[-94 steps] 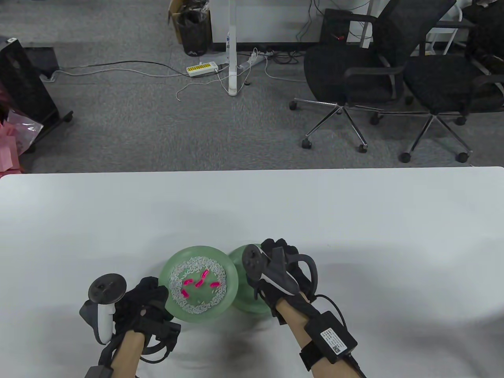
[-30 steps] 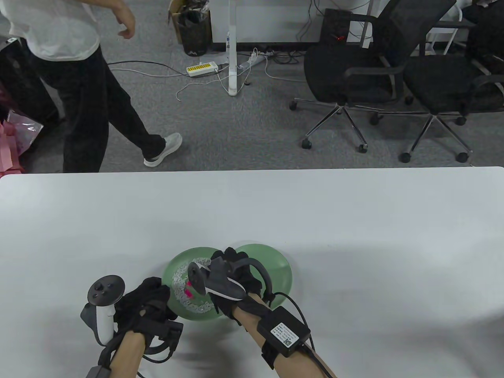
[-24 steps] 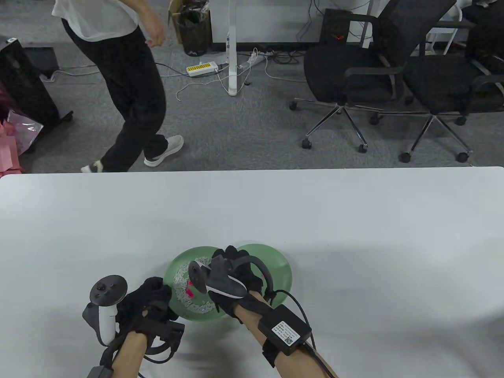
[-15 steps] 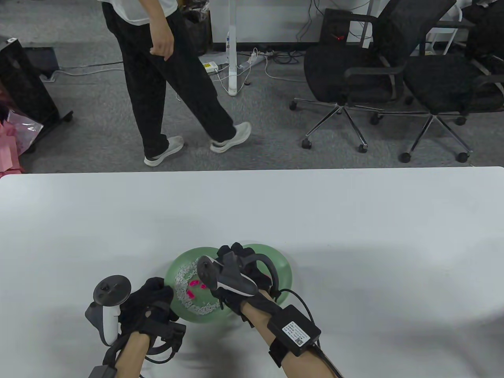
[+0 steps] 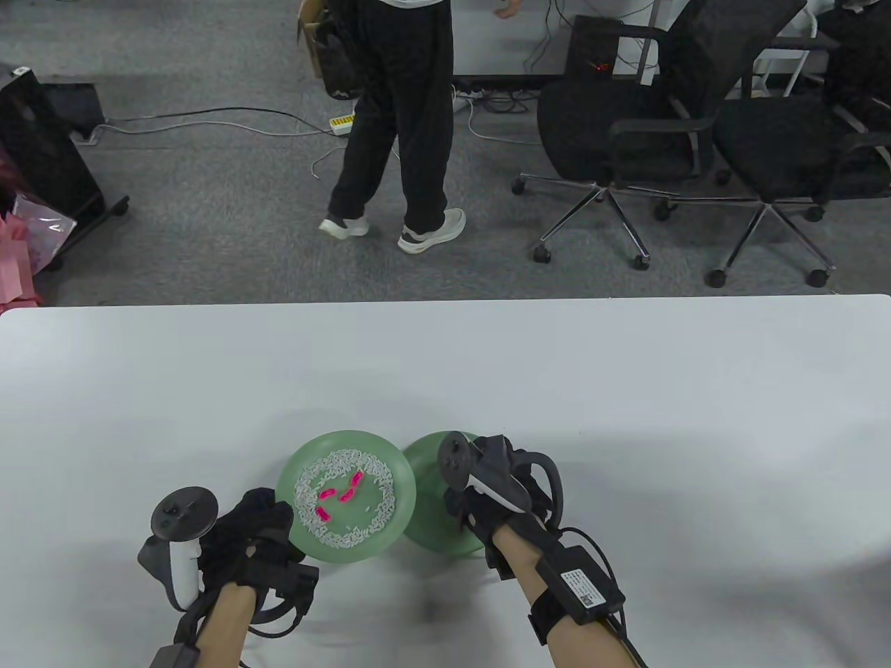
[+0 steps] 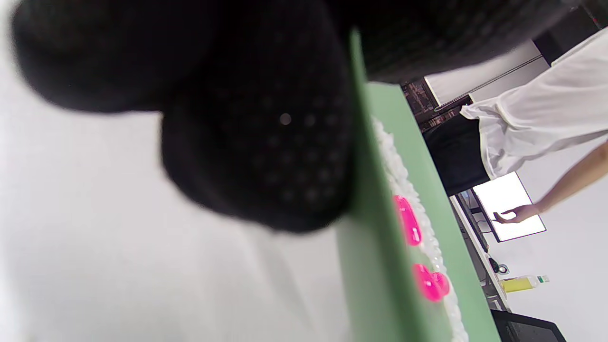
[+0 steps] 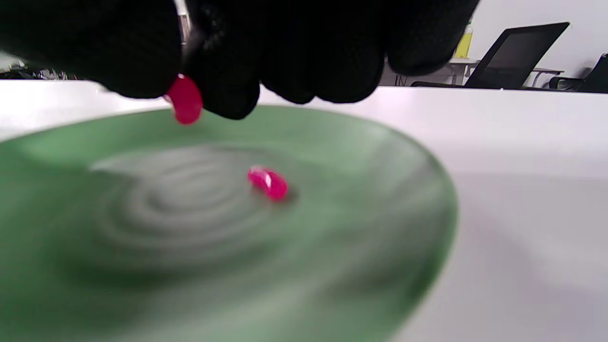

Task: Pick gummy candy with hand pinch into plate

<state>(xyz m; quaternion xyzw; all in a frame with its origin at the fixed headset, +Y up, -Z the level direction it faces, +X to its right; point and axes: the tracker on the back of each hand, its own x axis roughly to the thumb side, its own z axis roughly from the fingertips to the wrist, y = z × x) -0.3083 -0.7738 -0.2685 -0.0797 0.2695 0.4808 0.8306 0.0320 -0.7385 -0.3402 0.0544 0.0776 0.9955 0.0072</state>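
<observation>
A green plate (image 5: 306, 473) holds white rice grains and three pink gummy candies (image 5: 341, 495). My left hand (image 5: 261, 532) grips its near-left rim and holds it tilted; the rim (image 6: 365, 266) and candies (image 6: 408, 223) show in the left wrist view. A second green plate (image 5: 426, 515) lies to its right, partly under my right hand (image 5: 498, 487). In the right wrist view my right fingers pinch a pink gummy (image 7: 185, 100) just above this plate (image 7: 332, 247), where another gummy (image 7: 268, 183) lies near the middle.
The white table (image 5: 626, 403) stretches wide beyond and to the right of the plates. A person (image 5: 400, 118) walks on the carpet behind the table. Two black office chairs (image 5: 626, 125) stand at the back right.
My right hand lifted a gummy from the rice plate and moved right over the second plate. One candy fewer lies on the rice. The passer-by crossed to the right.
</observation>
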